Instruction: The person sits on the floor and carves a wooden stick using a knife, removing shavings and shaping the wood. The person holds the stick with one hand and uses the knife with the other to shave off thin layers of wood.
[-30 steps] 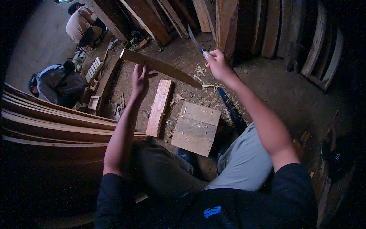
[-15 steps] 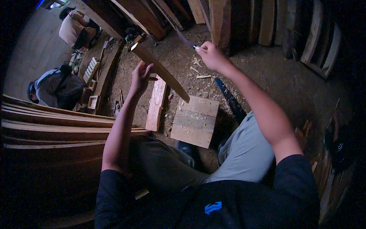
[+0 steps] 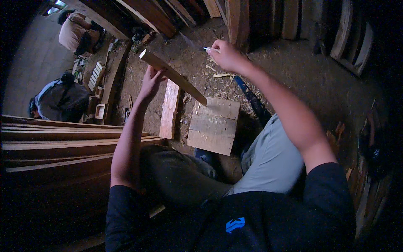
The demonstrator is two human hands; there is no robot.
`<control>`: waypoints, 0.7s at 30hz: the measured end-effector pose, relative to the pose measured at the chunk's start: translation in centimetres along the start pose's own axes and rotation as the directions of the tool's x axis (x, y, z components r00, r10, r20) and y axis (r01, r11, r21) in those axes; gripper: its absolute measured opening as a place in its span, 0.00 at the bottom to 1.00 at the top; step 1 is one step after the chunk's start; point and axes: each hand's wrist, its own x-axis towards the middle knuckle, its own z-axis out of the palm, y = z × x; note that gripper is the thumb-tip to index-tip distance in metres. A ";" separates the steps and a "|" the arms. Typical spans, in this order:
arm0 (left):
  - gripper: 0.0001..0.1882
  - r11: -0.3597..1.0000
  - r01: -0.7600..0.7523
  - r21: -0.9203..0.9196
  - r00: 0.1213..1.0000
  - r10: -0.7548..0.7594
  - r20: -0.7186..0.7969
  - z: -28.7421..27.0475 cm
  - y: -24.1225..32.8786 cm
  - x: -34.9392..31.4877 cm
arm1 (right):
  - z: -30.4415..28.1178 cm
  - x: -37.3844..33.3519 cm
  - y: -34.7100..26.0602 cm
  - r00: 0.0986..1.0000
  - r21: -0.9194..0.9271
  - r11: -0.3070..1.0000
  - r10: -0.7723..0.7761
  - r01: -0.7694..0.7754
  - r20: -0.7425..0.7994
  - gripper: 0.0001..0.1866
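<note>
My left hand (image 3: 153, 80) is closed around the upper part of a wooden stick (image 3: 178, 80). The stick leans up and to the left, its lower end on the far edge of a square wooden block (image 3: 213, 126) before my knees. Held out at the far right of the stick, my right hand (image 3: 224, 55) is closed on a bladed tool (image 3: 206, 49) by its pale handle. A faint, smeared streak runs from it to the upper left, seemingly the blade; its exact kind is unclear. The two hands are apart.
A flat reddish board (image 3: 169, 110) lies left of the block. Wood shavings (image 3: 220, 74) litter the dirt floor. A dark blade-like strip (image 3: 252, 97) lies to the right. Stacked planks (image 3: 63, 143) stand at left, timbers (image 3: 237, 23) at the back. Two people (image 3: 63, 98) crouch at far left.
My right hand has moved slightly left and up with the bladed tool. The stick has tilted a little, with my left hand still on it. The view has shifted slightly.
</note>
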 end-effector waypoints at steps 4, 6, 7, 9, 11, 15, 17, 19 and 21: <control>0.18 0.999 -0.045 -0.027 0.990 0.041 -0.134 1.3 1.0 -0.6 | -0.3 -0.5 -0.4 1.000 0.007 1.000 -0.007 0.007 0.002 0.17; 0.17 0.999 -0.050 -0.007 0.981 0.048 -0.186 1.0 1.1 -0.3 | -0.4 -0.3 -0.5 1.000 0.013 1.000 -0.022 0.022 0.001 0.17; 0.15 0.995 -0.103 -0.004 0.972 0.100 -0.214 1.4 1.5 -0.5 | -0.4 -0.4 -0.5 1.000 -0.012 1.000 -0.015 0.015 0.007 0.17; 0.15 0.992 -0.117 0.047 0.969 0.125 -0.211 2.4 2.8 -1.0 | -0.7 -0.7 -0.5 1.000 -0.068 0.998 0.002 -0.001 0.016 0.18; 0.15 0.992 -0.115 0.059 0.964 0.126 -0.235 2.4 3.1 -1.2 | -0.8 -0.7 -0.8 0.997 -0.084 0.996 0.045 -0.040 0.061 0.17; 0.14 0.998 -0.062 -0.015 0.966 0.056 -0.253 2.6 3.6 -1.2 | -0.5 -0.7 0.0 0.996 -0.136 0.990 0.034 -0.023 0.080 0.17; 0.13 0.997 -0.067 0.031 0.974 0.072 -0.214 2.2 3.6 -1.2 | -0.3 -0.7 0.0 0.996 -0.144 0.990 0.017 -0.004 0.093 0.17; 0.11 0.988 -0.110 0.107 0.980 0.125 -0.153 1.4 2.8 -0.9 | -0.3 -0.8 -0.1 0.994 -0.161 0.987 0.018 0.000 0.110 0.17; 0.11 0.986 -0.143 0.089 0.983 0.151 -0.100 1.1 2.6 -0.9 | -0.3 -1.0 -0.4 0.991 -0.187 0.982 0.037 -0.012 0.131 0.17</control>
